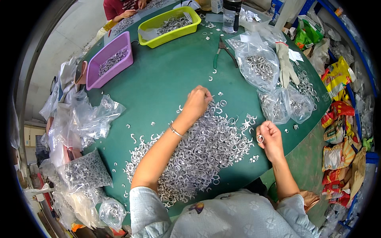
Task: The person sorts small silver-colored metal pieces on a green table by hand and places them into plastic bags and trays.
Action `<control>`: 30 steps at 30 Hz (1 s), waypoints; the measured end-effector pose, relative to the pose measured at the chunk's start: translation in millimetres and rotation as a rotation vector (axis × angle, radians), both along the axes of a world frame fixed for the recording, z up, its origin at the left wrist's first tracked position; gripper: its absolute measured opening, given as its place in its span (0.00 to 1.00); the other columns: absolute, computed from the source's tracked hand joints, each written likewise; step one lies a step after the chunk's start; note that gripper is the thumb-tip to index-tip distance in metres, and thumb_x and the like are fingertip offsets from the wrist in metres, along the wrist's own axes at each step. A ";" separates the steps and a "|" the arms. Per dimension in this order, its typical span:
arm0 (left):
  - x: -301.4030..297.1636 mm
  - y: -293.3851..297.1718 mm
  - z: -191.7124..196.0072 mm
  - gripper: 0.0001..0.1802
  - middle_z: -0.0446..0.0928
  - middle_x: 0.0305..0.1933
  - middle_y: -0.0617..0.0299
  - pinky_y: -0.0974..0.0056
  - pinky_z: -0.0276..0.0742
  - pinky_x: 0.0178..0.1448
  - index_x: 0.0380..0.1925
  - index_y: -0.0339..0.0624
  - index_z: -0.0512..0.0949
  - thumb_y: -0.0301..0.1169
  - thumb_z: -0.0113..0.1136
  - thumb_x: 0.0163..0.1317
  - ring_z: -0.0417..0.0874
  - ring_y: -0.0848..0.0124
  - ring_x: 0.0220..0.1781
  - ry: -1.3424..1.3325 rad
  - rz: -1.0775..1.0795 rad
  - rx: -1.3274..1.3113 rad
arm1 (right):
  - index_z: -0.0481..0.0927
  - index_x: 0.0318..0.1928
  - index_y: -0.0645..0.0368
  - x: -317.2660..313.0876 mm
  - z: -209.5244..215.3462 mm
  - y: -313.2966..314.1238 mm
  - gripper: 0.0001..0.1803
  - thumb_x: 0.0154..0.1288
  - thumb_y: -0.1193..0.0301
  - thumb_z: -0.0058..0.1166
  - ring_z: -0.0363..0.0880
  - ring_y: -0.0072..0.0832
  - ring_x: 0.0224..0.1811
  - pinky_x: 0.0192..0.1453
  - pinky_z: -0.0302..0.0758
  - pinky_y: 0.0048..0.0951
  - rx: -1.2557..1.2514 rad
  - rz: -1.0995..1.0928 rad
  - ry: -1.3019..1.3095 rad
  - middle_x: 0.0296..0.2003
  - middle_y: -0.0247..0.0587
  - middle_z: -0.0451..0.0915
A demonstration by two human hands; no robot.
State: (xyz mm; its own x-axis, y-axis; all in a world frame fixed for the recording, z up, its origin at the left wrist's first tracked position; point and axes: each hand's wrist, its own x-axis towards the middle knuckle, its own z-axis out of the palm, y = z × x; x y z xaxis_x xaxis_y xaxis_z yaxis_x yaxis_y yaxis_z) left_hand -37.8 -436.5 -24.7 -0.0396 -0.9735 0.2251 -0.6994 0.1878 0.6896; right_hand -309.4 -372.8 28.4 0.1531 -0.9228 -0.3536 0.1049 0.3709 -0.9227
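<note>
Pale shirt (pixel 230 218) nearest; left hand (pixel 197 101) curls at the pile's (pixel 206 146) far edge, its hold unclear; right hand (pixel 270 139) pinches a ring (pixel 260 138). White lettering marks a co-worker's red top (pixel 114 8).

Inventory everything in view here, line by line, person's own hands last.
Flat tabletop: 1, green, centre
Heap of small curved metal pieces: 1, silver, mid-table
Rectangular plastic baskets: 2, purple and yellow-green, far side
Metal pliers: 1, green and black handles, beyond heap
Plastic bags of rings: several, clear, right
Fabric glove: 1, off-white, right
Cylindrical bottle: 1, clear and black, far edge
Bulging plastic bags: several, clear, left
Glossy packages: many, red and yellow, far right
Co-worker: 1, dark-red shirt, beyond table
Left hand: 1, bare, heap's far edge
Right hand: 1, bare, right, holding silver metal ring
</note>
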 end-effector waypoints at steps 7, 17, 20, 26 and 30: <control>3.7 -0.9 11.0 0.10 0.75 0.33 0.50 0.56 0.72 0.43 0.33 0.37 0.77 0.21 0.61 0.48 0.77 0.55 0.39 -0.008 -0.018 0.193 | 0.76 0.37 0.64 17.7 -10.4 -9.3 0.08 0.55 0.80 0.55 0.76 0.43 0.26 0.30 0.72 0.36 -1.087 0.224 0.680 0.26 0.47 0.77; 6.9 10.8 8.4 0.10 0.74 0.35 0.52 0.58 0.73 0.43 0.34 0.35 0.78 0.22 0.61 0.49 0.76 0.57 0.38 -0.110 -0.021 -0.146 | 0.78 0.42 0.58 12.1 -6.5 -9.6 0.10 0.57 0.76 0.53 0.74 0.43 0.26 0.31 0.70 0.37 -0.770 0.292 0.997 0.26 0.45 0.72; 9.0 4.3 6.6 0.11 0.74 0.33 0.53 0.60 0.73 0.43 0.34 0.36 0.77 0.23 0.62 0.48 0.76 0.58 0.38 -0.118 -0.072 -0.042 | 0.77 0.43 0.54 9.7 -11.8 -10.3 0.13 0.54 0.76 0.56 0.72 0.44 0.25 0.29 0.66 0.40 -0.770 0.429 1.042 0.27 0.45 0.68; 5.4 0.0 20.1 0.10 0.71 0.27 0.62 0.70 0.72 0.38 0.35 0.34 0.77 0.20 0.60 0.50 0.76 0.72 0.31 0.094 0.033 0.166 | 0.74 0.36 0.58 4.6 -10.2 -17.2 0.11 0.51 0.77 0.59 0.72 0.42 0.27 0.31 0.66 0.38 -0.701 0.401 0.949 0.28 0.44 0.69; 9.4 7.6 21.6 0.09 0.73 0.26 0.67 0.75 0.72 0.36 0.36 0.31 0.77 0.19 0.55 0.54 0.76 0.78 0.28 0.409 0.112 0.075 | 0.73 0.35 0.59 -2.8 -17.4 -18.5 0.11 0.51 0.78 0.59 0.74 0.46 0.30 0.32 0.68 0.40 -0.629 0.395 0.899 0.30 0.45 0.71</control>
State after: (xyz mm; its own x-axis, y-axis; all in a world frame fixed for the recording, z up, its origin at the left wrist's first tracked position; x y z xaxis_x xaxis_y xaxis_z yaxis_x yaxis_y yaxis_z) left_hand -28.4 -428.9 -3.1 0.1452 -0.9809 0.1291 -0.3787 0.0654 0.9232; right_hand -312.2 -391.3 11.0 0.3958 -0.9181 0.0221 -0.7008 -0.3175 -0.6388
